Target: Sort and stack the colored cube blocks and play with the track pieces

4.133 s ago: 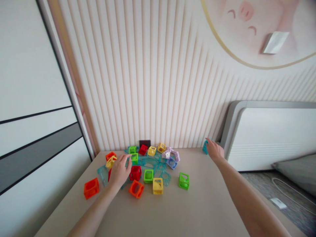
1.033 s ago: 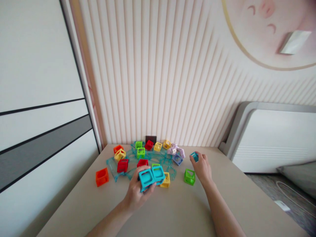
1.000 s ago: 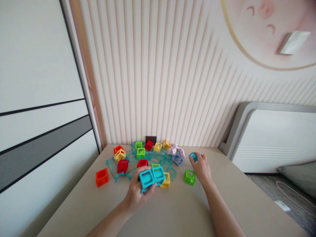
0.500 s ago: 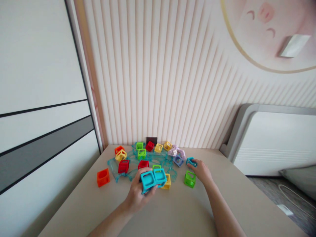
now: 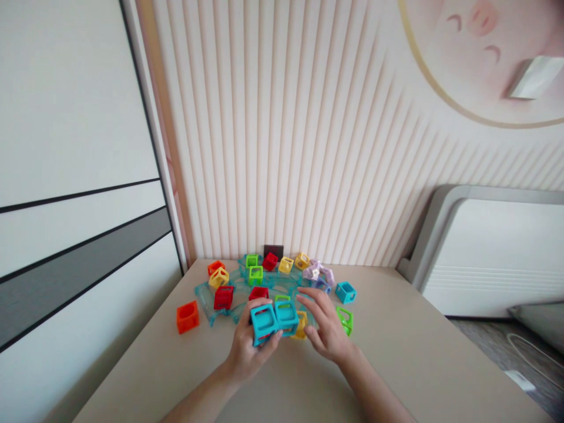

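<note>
My left hand (image 5: 247, 341) is wrapped round a pair of joined blue cube blocks (image 5: 274, 320), hollow with framed openings, raised over the front of the table. My right hand (image 5: 325, 323), fingers apart and holding nothing, hovers just right of the pair. Partly behind its fingers is a yellow block (image 5: 301, 325). A green block (image 5: 346, 319) lies at its wrist side, partly covered by the hand. Further right a single blue block (image 5: 345, 292) rests on the table.
Clear teal track pieces (image 5: 224, 305) lie across the table (image 5: 145, 376) under several red, green and yellow blocks. An orange block (image 5: 187, 317) sits at the left, lilac pieces (image 5: 314, 270) at the back right. Behind stands a ribbed wall (image 5: 282, 147); a bed headboard (image 5: 493, 252) is at right.
My right hand has let go of the single blue block and moved left toward the joined pair, fingers spreading. The left hand keeps its hold. The view has shifted slightly.
</note>
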The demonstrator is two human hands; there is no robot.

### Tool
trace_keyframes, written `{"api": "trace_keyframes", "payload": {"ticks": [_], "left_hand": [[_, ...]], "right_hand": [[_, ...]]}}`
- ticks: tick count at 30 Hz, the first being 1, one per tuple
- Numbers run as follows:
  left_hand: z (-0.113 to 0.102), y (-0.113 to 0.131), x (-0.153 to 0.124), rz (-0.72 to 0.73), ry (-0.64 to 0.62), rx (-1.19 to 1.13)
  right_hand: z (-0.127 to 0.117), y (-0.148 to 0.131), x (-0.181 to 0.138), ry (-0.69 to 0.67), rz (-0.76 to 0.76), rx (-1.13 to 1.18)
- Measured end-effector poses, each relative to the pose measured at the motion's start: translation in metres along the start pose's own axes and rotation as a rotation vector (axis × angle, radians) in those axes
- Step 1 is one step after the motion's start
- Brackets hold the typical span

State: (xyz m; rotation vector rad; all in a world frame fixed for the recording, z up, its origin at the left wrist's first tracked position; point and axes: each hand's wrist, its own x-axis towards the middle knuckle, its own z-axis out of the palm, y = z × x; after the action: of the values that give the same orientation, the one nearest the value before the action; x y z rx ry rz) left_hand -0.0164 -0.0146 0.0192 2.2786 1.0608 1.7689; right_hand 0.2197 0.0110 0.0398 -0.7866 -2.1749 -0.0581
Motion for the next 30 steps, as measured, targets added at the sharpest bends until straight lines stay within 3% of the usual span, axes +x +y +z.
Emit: {"api": "trace_keyframes", "payload": {"ticks": [3, 7, 13, 18, 23, 30], "left_hand": [[-0.001, -0.001, -0.002, 0.006, -0.006, -0.01], [0.001, -0.003, -0.004, 0.017, -0.031, 0.028], [0.001, -0.003, 0.0, 0.025, 0.037, 0.132], [-0.01, -0.021, 0.012, -0.08, 0.12, 0.247], [-0.011, -0.043, 0.016, -0.198, 0.099, 0.305], [-0.01, -0.056, 0.01, -0.254, 0.044, 0.39]], "right_hand": [[0.013, -0.017, -0.001, -0.058, -0.053, 0.09], [0.023, -0.022, -0.003, 0.029, 0.007, 0.057], [0.028, -0.016, -0.004, 0.138, 0.036, -0.091], [0.027, 0.004, -0.003, 0.193, 0.28, -0.102], [0.029, 0.026, -0.004, 0.237, 0.503, -0.084], [0.054, 0.021, -0.003, 0.278, 0.648, 0.149]]}}
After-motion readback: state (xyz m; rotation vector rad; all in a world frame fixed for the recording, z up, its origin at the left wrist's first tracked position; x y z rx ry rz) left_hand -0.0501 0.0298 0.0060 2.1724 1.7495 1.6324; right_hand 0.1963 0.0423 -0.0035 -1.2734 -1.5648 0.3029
